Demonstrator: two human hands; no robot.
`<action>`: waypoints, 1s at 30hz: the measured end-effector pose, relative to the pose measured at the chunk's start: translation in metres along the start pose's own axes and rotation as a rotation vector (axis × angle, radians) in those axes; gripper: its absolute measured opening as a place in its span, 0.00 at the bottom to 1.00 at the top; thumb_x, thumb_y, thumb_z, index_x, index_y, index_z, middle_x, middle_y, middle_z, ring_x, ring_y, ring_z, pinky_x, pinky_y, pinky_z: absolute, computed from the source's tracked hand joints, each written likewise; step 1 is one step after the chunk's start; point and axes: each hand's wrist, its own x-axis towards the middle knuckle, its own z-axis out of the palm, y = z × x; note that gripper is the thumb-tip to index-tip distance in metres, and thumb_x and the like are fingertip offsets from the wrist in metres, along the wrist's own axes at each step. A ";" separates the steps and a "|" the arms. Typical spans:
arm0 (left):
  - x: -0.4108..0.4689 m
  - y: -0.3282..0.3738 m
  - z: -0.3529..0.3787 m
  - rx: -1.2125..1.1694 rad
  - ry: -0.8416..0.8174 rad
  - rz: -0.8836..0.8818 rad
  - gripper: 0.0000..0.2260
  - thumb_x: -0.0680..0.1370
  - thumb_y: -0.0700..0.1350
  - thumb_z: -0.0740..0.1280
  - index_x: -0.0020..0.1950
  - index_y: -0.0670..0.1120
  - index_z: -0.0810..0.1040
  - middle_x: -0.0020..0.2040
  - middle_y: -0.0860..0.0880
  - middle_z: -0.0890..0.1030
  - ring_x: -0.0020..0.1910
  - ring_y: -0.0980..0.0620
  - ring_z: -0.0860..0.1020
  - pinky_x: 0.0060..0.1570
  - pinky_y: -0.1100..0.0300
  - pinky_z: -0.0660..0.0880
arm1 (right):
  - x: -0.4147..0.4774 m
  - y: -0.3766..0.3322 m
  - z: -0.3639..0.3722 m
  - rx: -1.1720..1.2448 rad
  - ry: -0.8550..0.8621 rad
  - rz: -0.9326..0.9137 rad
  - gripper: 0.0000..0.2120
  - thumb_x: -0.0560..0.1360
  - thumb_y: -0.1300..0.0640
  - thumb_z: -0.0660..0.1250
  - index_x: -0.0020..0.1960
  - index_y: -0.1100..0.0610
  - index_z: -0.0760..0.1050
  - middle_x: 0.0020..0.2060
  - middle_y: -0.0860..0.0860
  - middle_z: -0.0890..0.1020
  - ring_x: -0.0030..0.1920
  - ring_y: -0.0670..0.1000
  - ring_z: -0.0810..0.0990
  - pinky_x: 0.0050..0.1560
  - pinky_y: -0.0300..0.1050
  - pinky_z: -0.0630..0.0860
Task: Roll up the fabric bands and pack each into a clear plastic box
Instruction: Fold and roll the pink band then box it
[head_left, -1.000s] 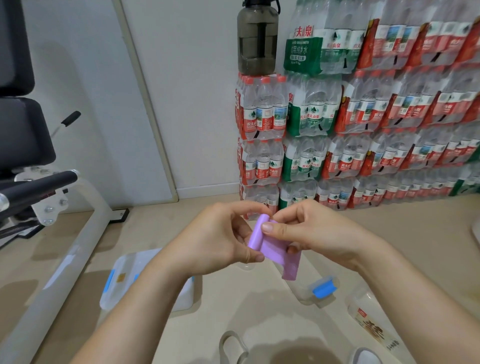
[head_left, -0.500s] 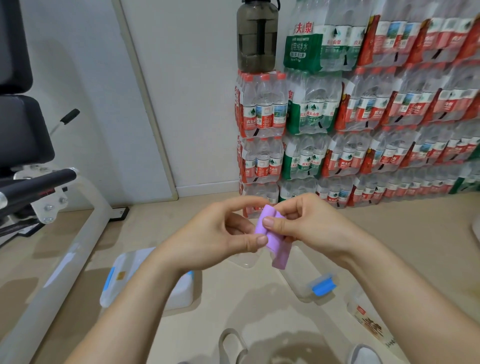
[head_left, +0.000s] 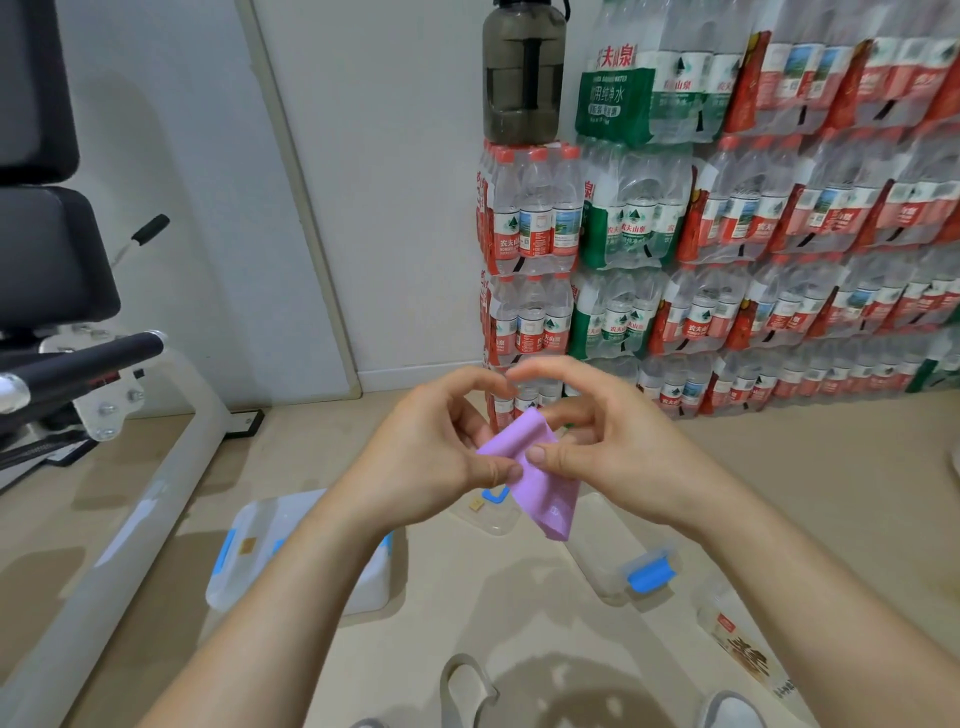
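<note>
Landmark: dark jug (head_left: 523, 73) atop the bottle stack.
- Green pack (head_left: 615, 104), just right of the jug: red "夫山泉" at top, first character cut off; white "饮用纯净水" on the green panel; smaller lines beneath unreadable.
- Red-label bottles (head_left: 535, 234), directly below the jug: "农夫山泉".
- Lower green pack (head_left: 631, 228), below and right of the jug: "农夫山泉".
- Floor packet (head_left: 748, 657), far below and right of the jug: print illegible.

Beige floor (head_left: 467, 597): clear box w/ blue clips (head_left: 260, 551) at left, 2nd clear box (head_left: 613, 564) at right, small lid (head_left: 491, 517) btwn them, printed packet (head_left: 737, 644) far right, bottle packs (head_left: 727, 374) stacked along the wall.
</note>
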 end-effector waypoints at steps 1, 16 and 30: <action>0.000 0.000 0.000 -0.001 0.002 -0.004 0.22 0.64 0.37 0.78 0.51 0.56 0.77 0.33 0.49 0.78 0.29 0.53 0.74 0.38 0.51 0.76 | 0.001 0.001 0.002 -0.010 0.013 -0.006 0.20 0.73 0.63 0.70 0.57 0.41 0.76 0.45 0.49 0.86 0.42 0.46 0.82 0.48 0.44 0.78; 0.001 0.002 0.000 -0.355 0.100 -0.063 0.05 0.71 0.39 0.73 0.46 0.43 0.84 0.39 0.41 0.85 0.35 0.54 0.79 0.35 0.63 0.74 | 0.004 0.001 0.011 0.390 0.167 0.050 0.06 0.73 0.64 0.70 0.48 0.57 0.81 0.39 0.57 0.86 0.38 0.53 0.83 0.40 0.46 0.82; 0.000 0.005 0.012 -0.598 0.095 -0.164 0.16 0.71 0.37 0.73 0.52 0.47 0.70 0.37 0.43 0.84 0.34 0.49 0.82 0.34 0.58 0.79 | 0.006 -0.002 0.008 0.467 0.354 0.129 0.07 0.70 0.67 0.72 0.46 0.57 0.81 0.34 0.53 0.84 0.29 0.46 0.78 0.24 0.35 0.69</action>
